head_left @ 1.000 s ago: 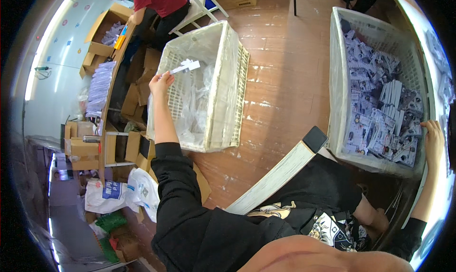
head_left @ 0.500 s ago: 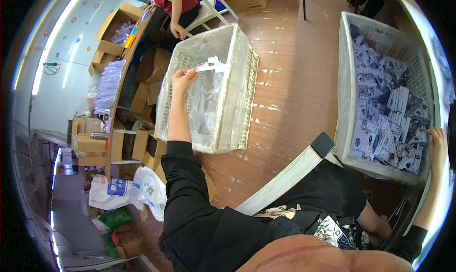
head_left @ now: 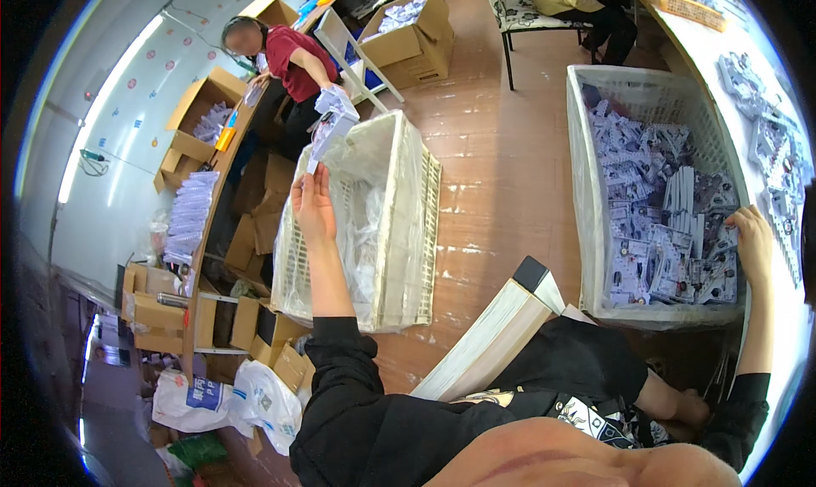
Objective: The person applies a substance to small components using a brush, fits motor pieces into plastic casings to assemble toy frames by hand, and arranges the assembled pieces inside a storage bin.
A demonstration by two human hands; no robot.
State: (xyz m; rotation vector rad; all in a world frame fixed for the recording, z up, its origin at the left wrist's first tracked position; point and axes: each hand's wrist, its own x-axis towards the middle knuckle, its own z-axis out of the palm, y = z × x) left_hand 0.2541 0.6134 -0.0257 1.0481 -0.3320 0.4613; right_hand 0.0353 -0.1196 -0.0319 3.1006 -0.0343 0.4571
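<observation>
My left hand [head_left: 313,205] reaches forward over the left crate [head_left: 416,223]. Its fingers pinch the lower end of a white plastic part [head_left: 335,117] with small dark fittings. A co-worker's outstretched arm [head_left: 313,64] meets the far end of that part; their fingers are mostly hidden behind it. Clear plastic lining shows inside the left crate. At the right, my right hand [head_left: 754,236] is by the table edge and the rim of the right crate [head_left: 586,232]. Its fingers are curled together, and whatever they hold, if anything, is hidden. White plastic assemblies [head_left: 671,223] fill much of that crate.
A white table [head_left: 786,317] with more assemblies [head_left: 775,143] runs along the right. To the left stands a workbench with stacked white parts [head_left: 190,217] and an open carton [head_left: 204,113]. A long pale box-shaped beam [head_left: 493,334] slants near my lap. White sacks [head_left: 255,398] lie lower left.
My left hand has carried the white part away from over the crate, toward the co-worker, whose arm has stretched out to it. My right hand has shifted left, with its fingers more curled. My view has tilted up.
</observation>
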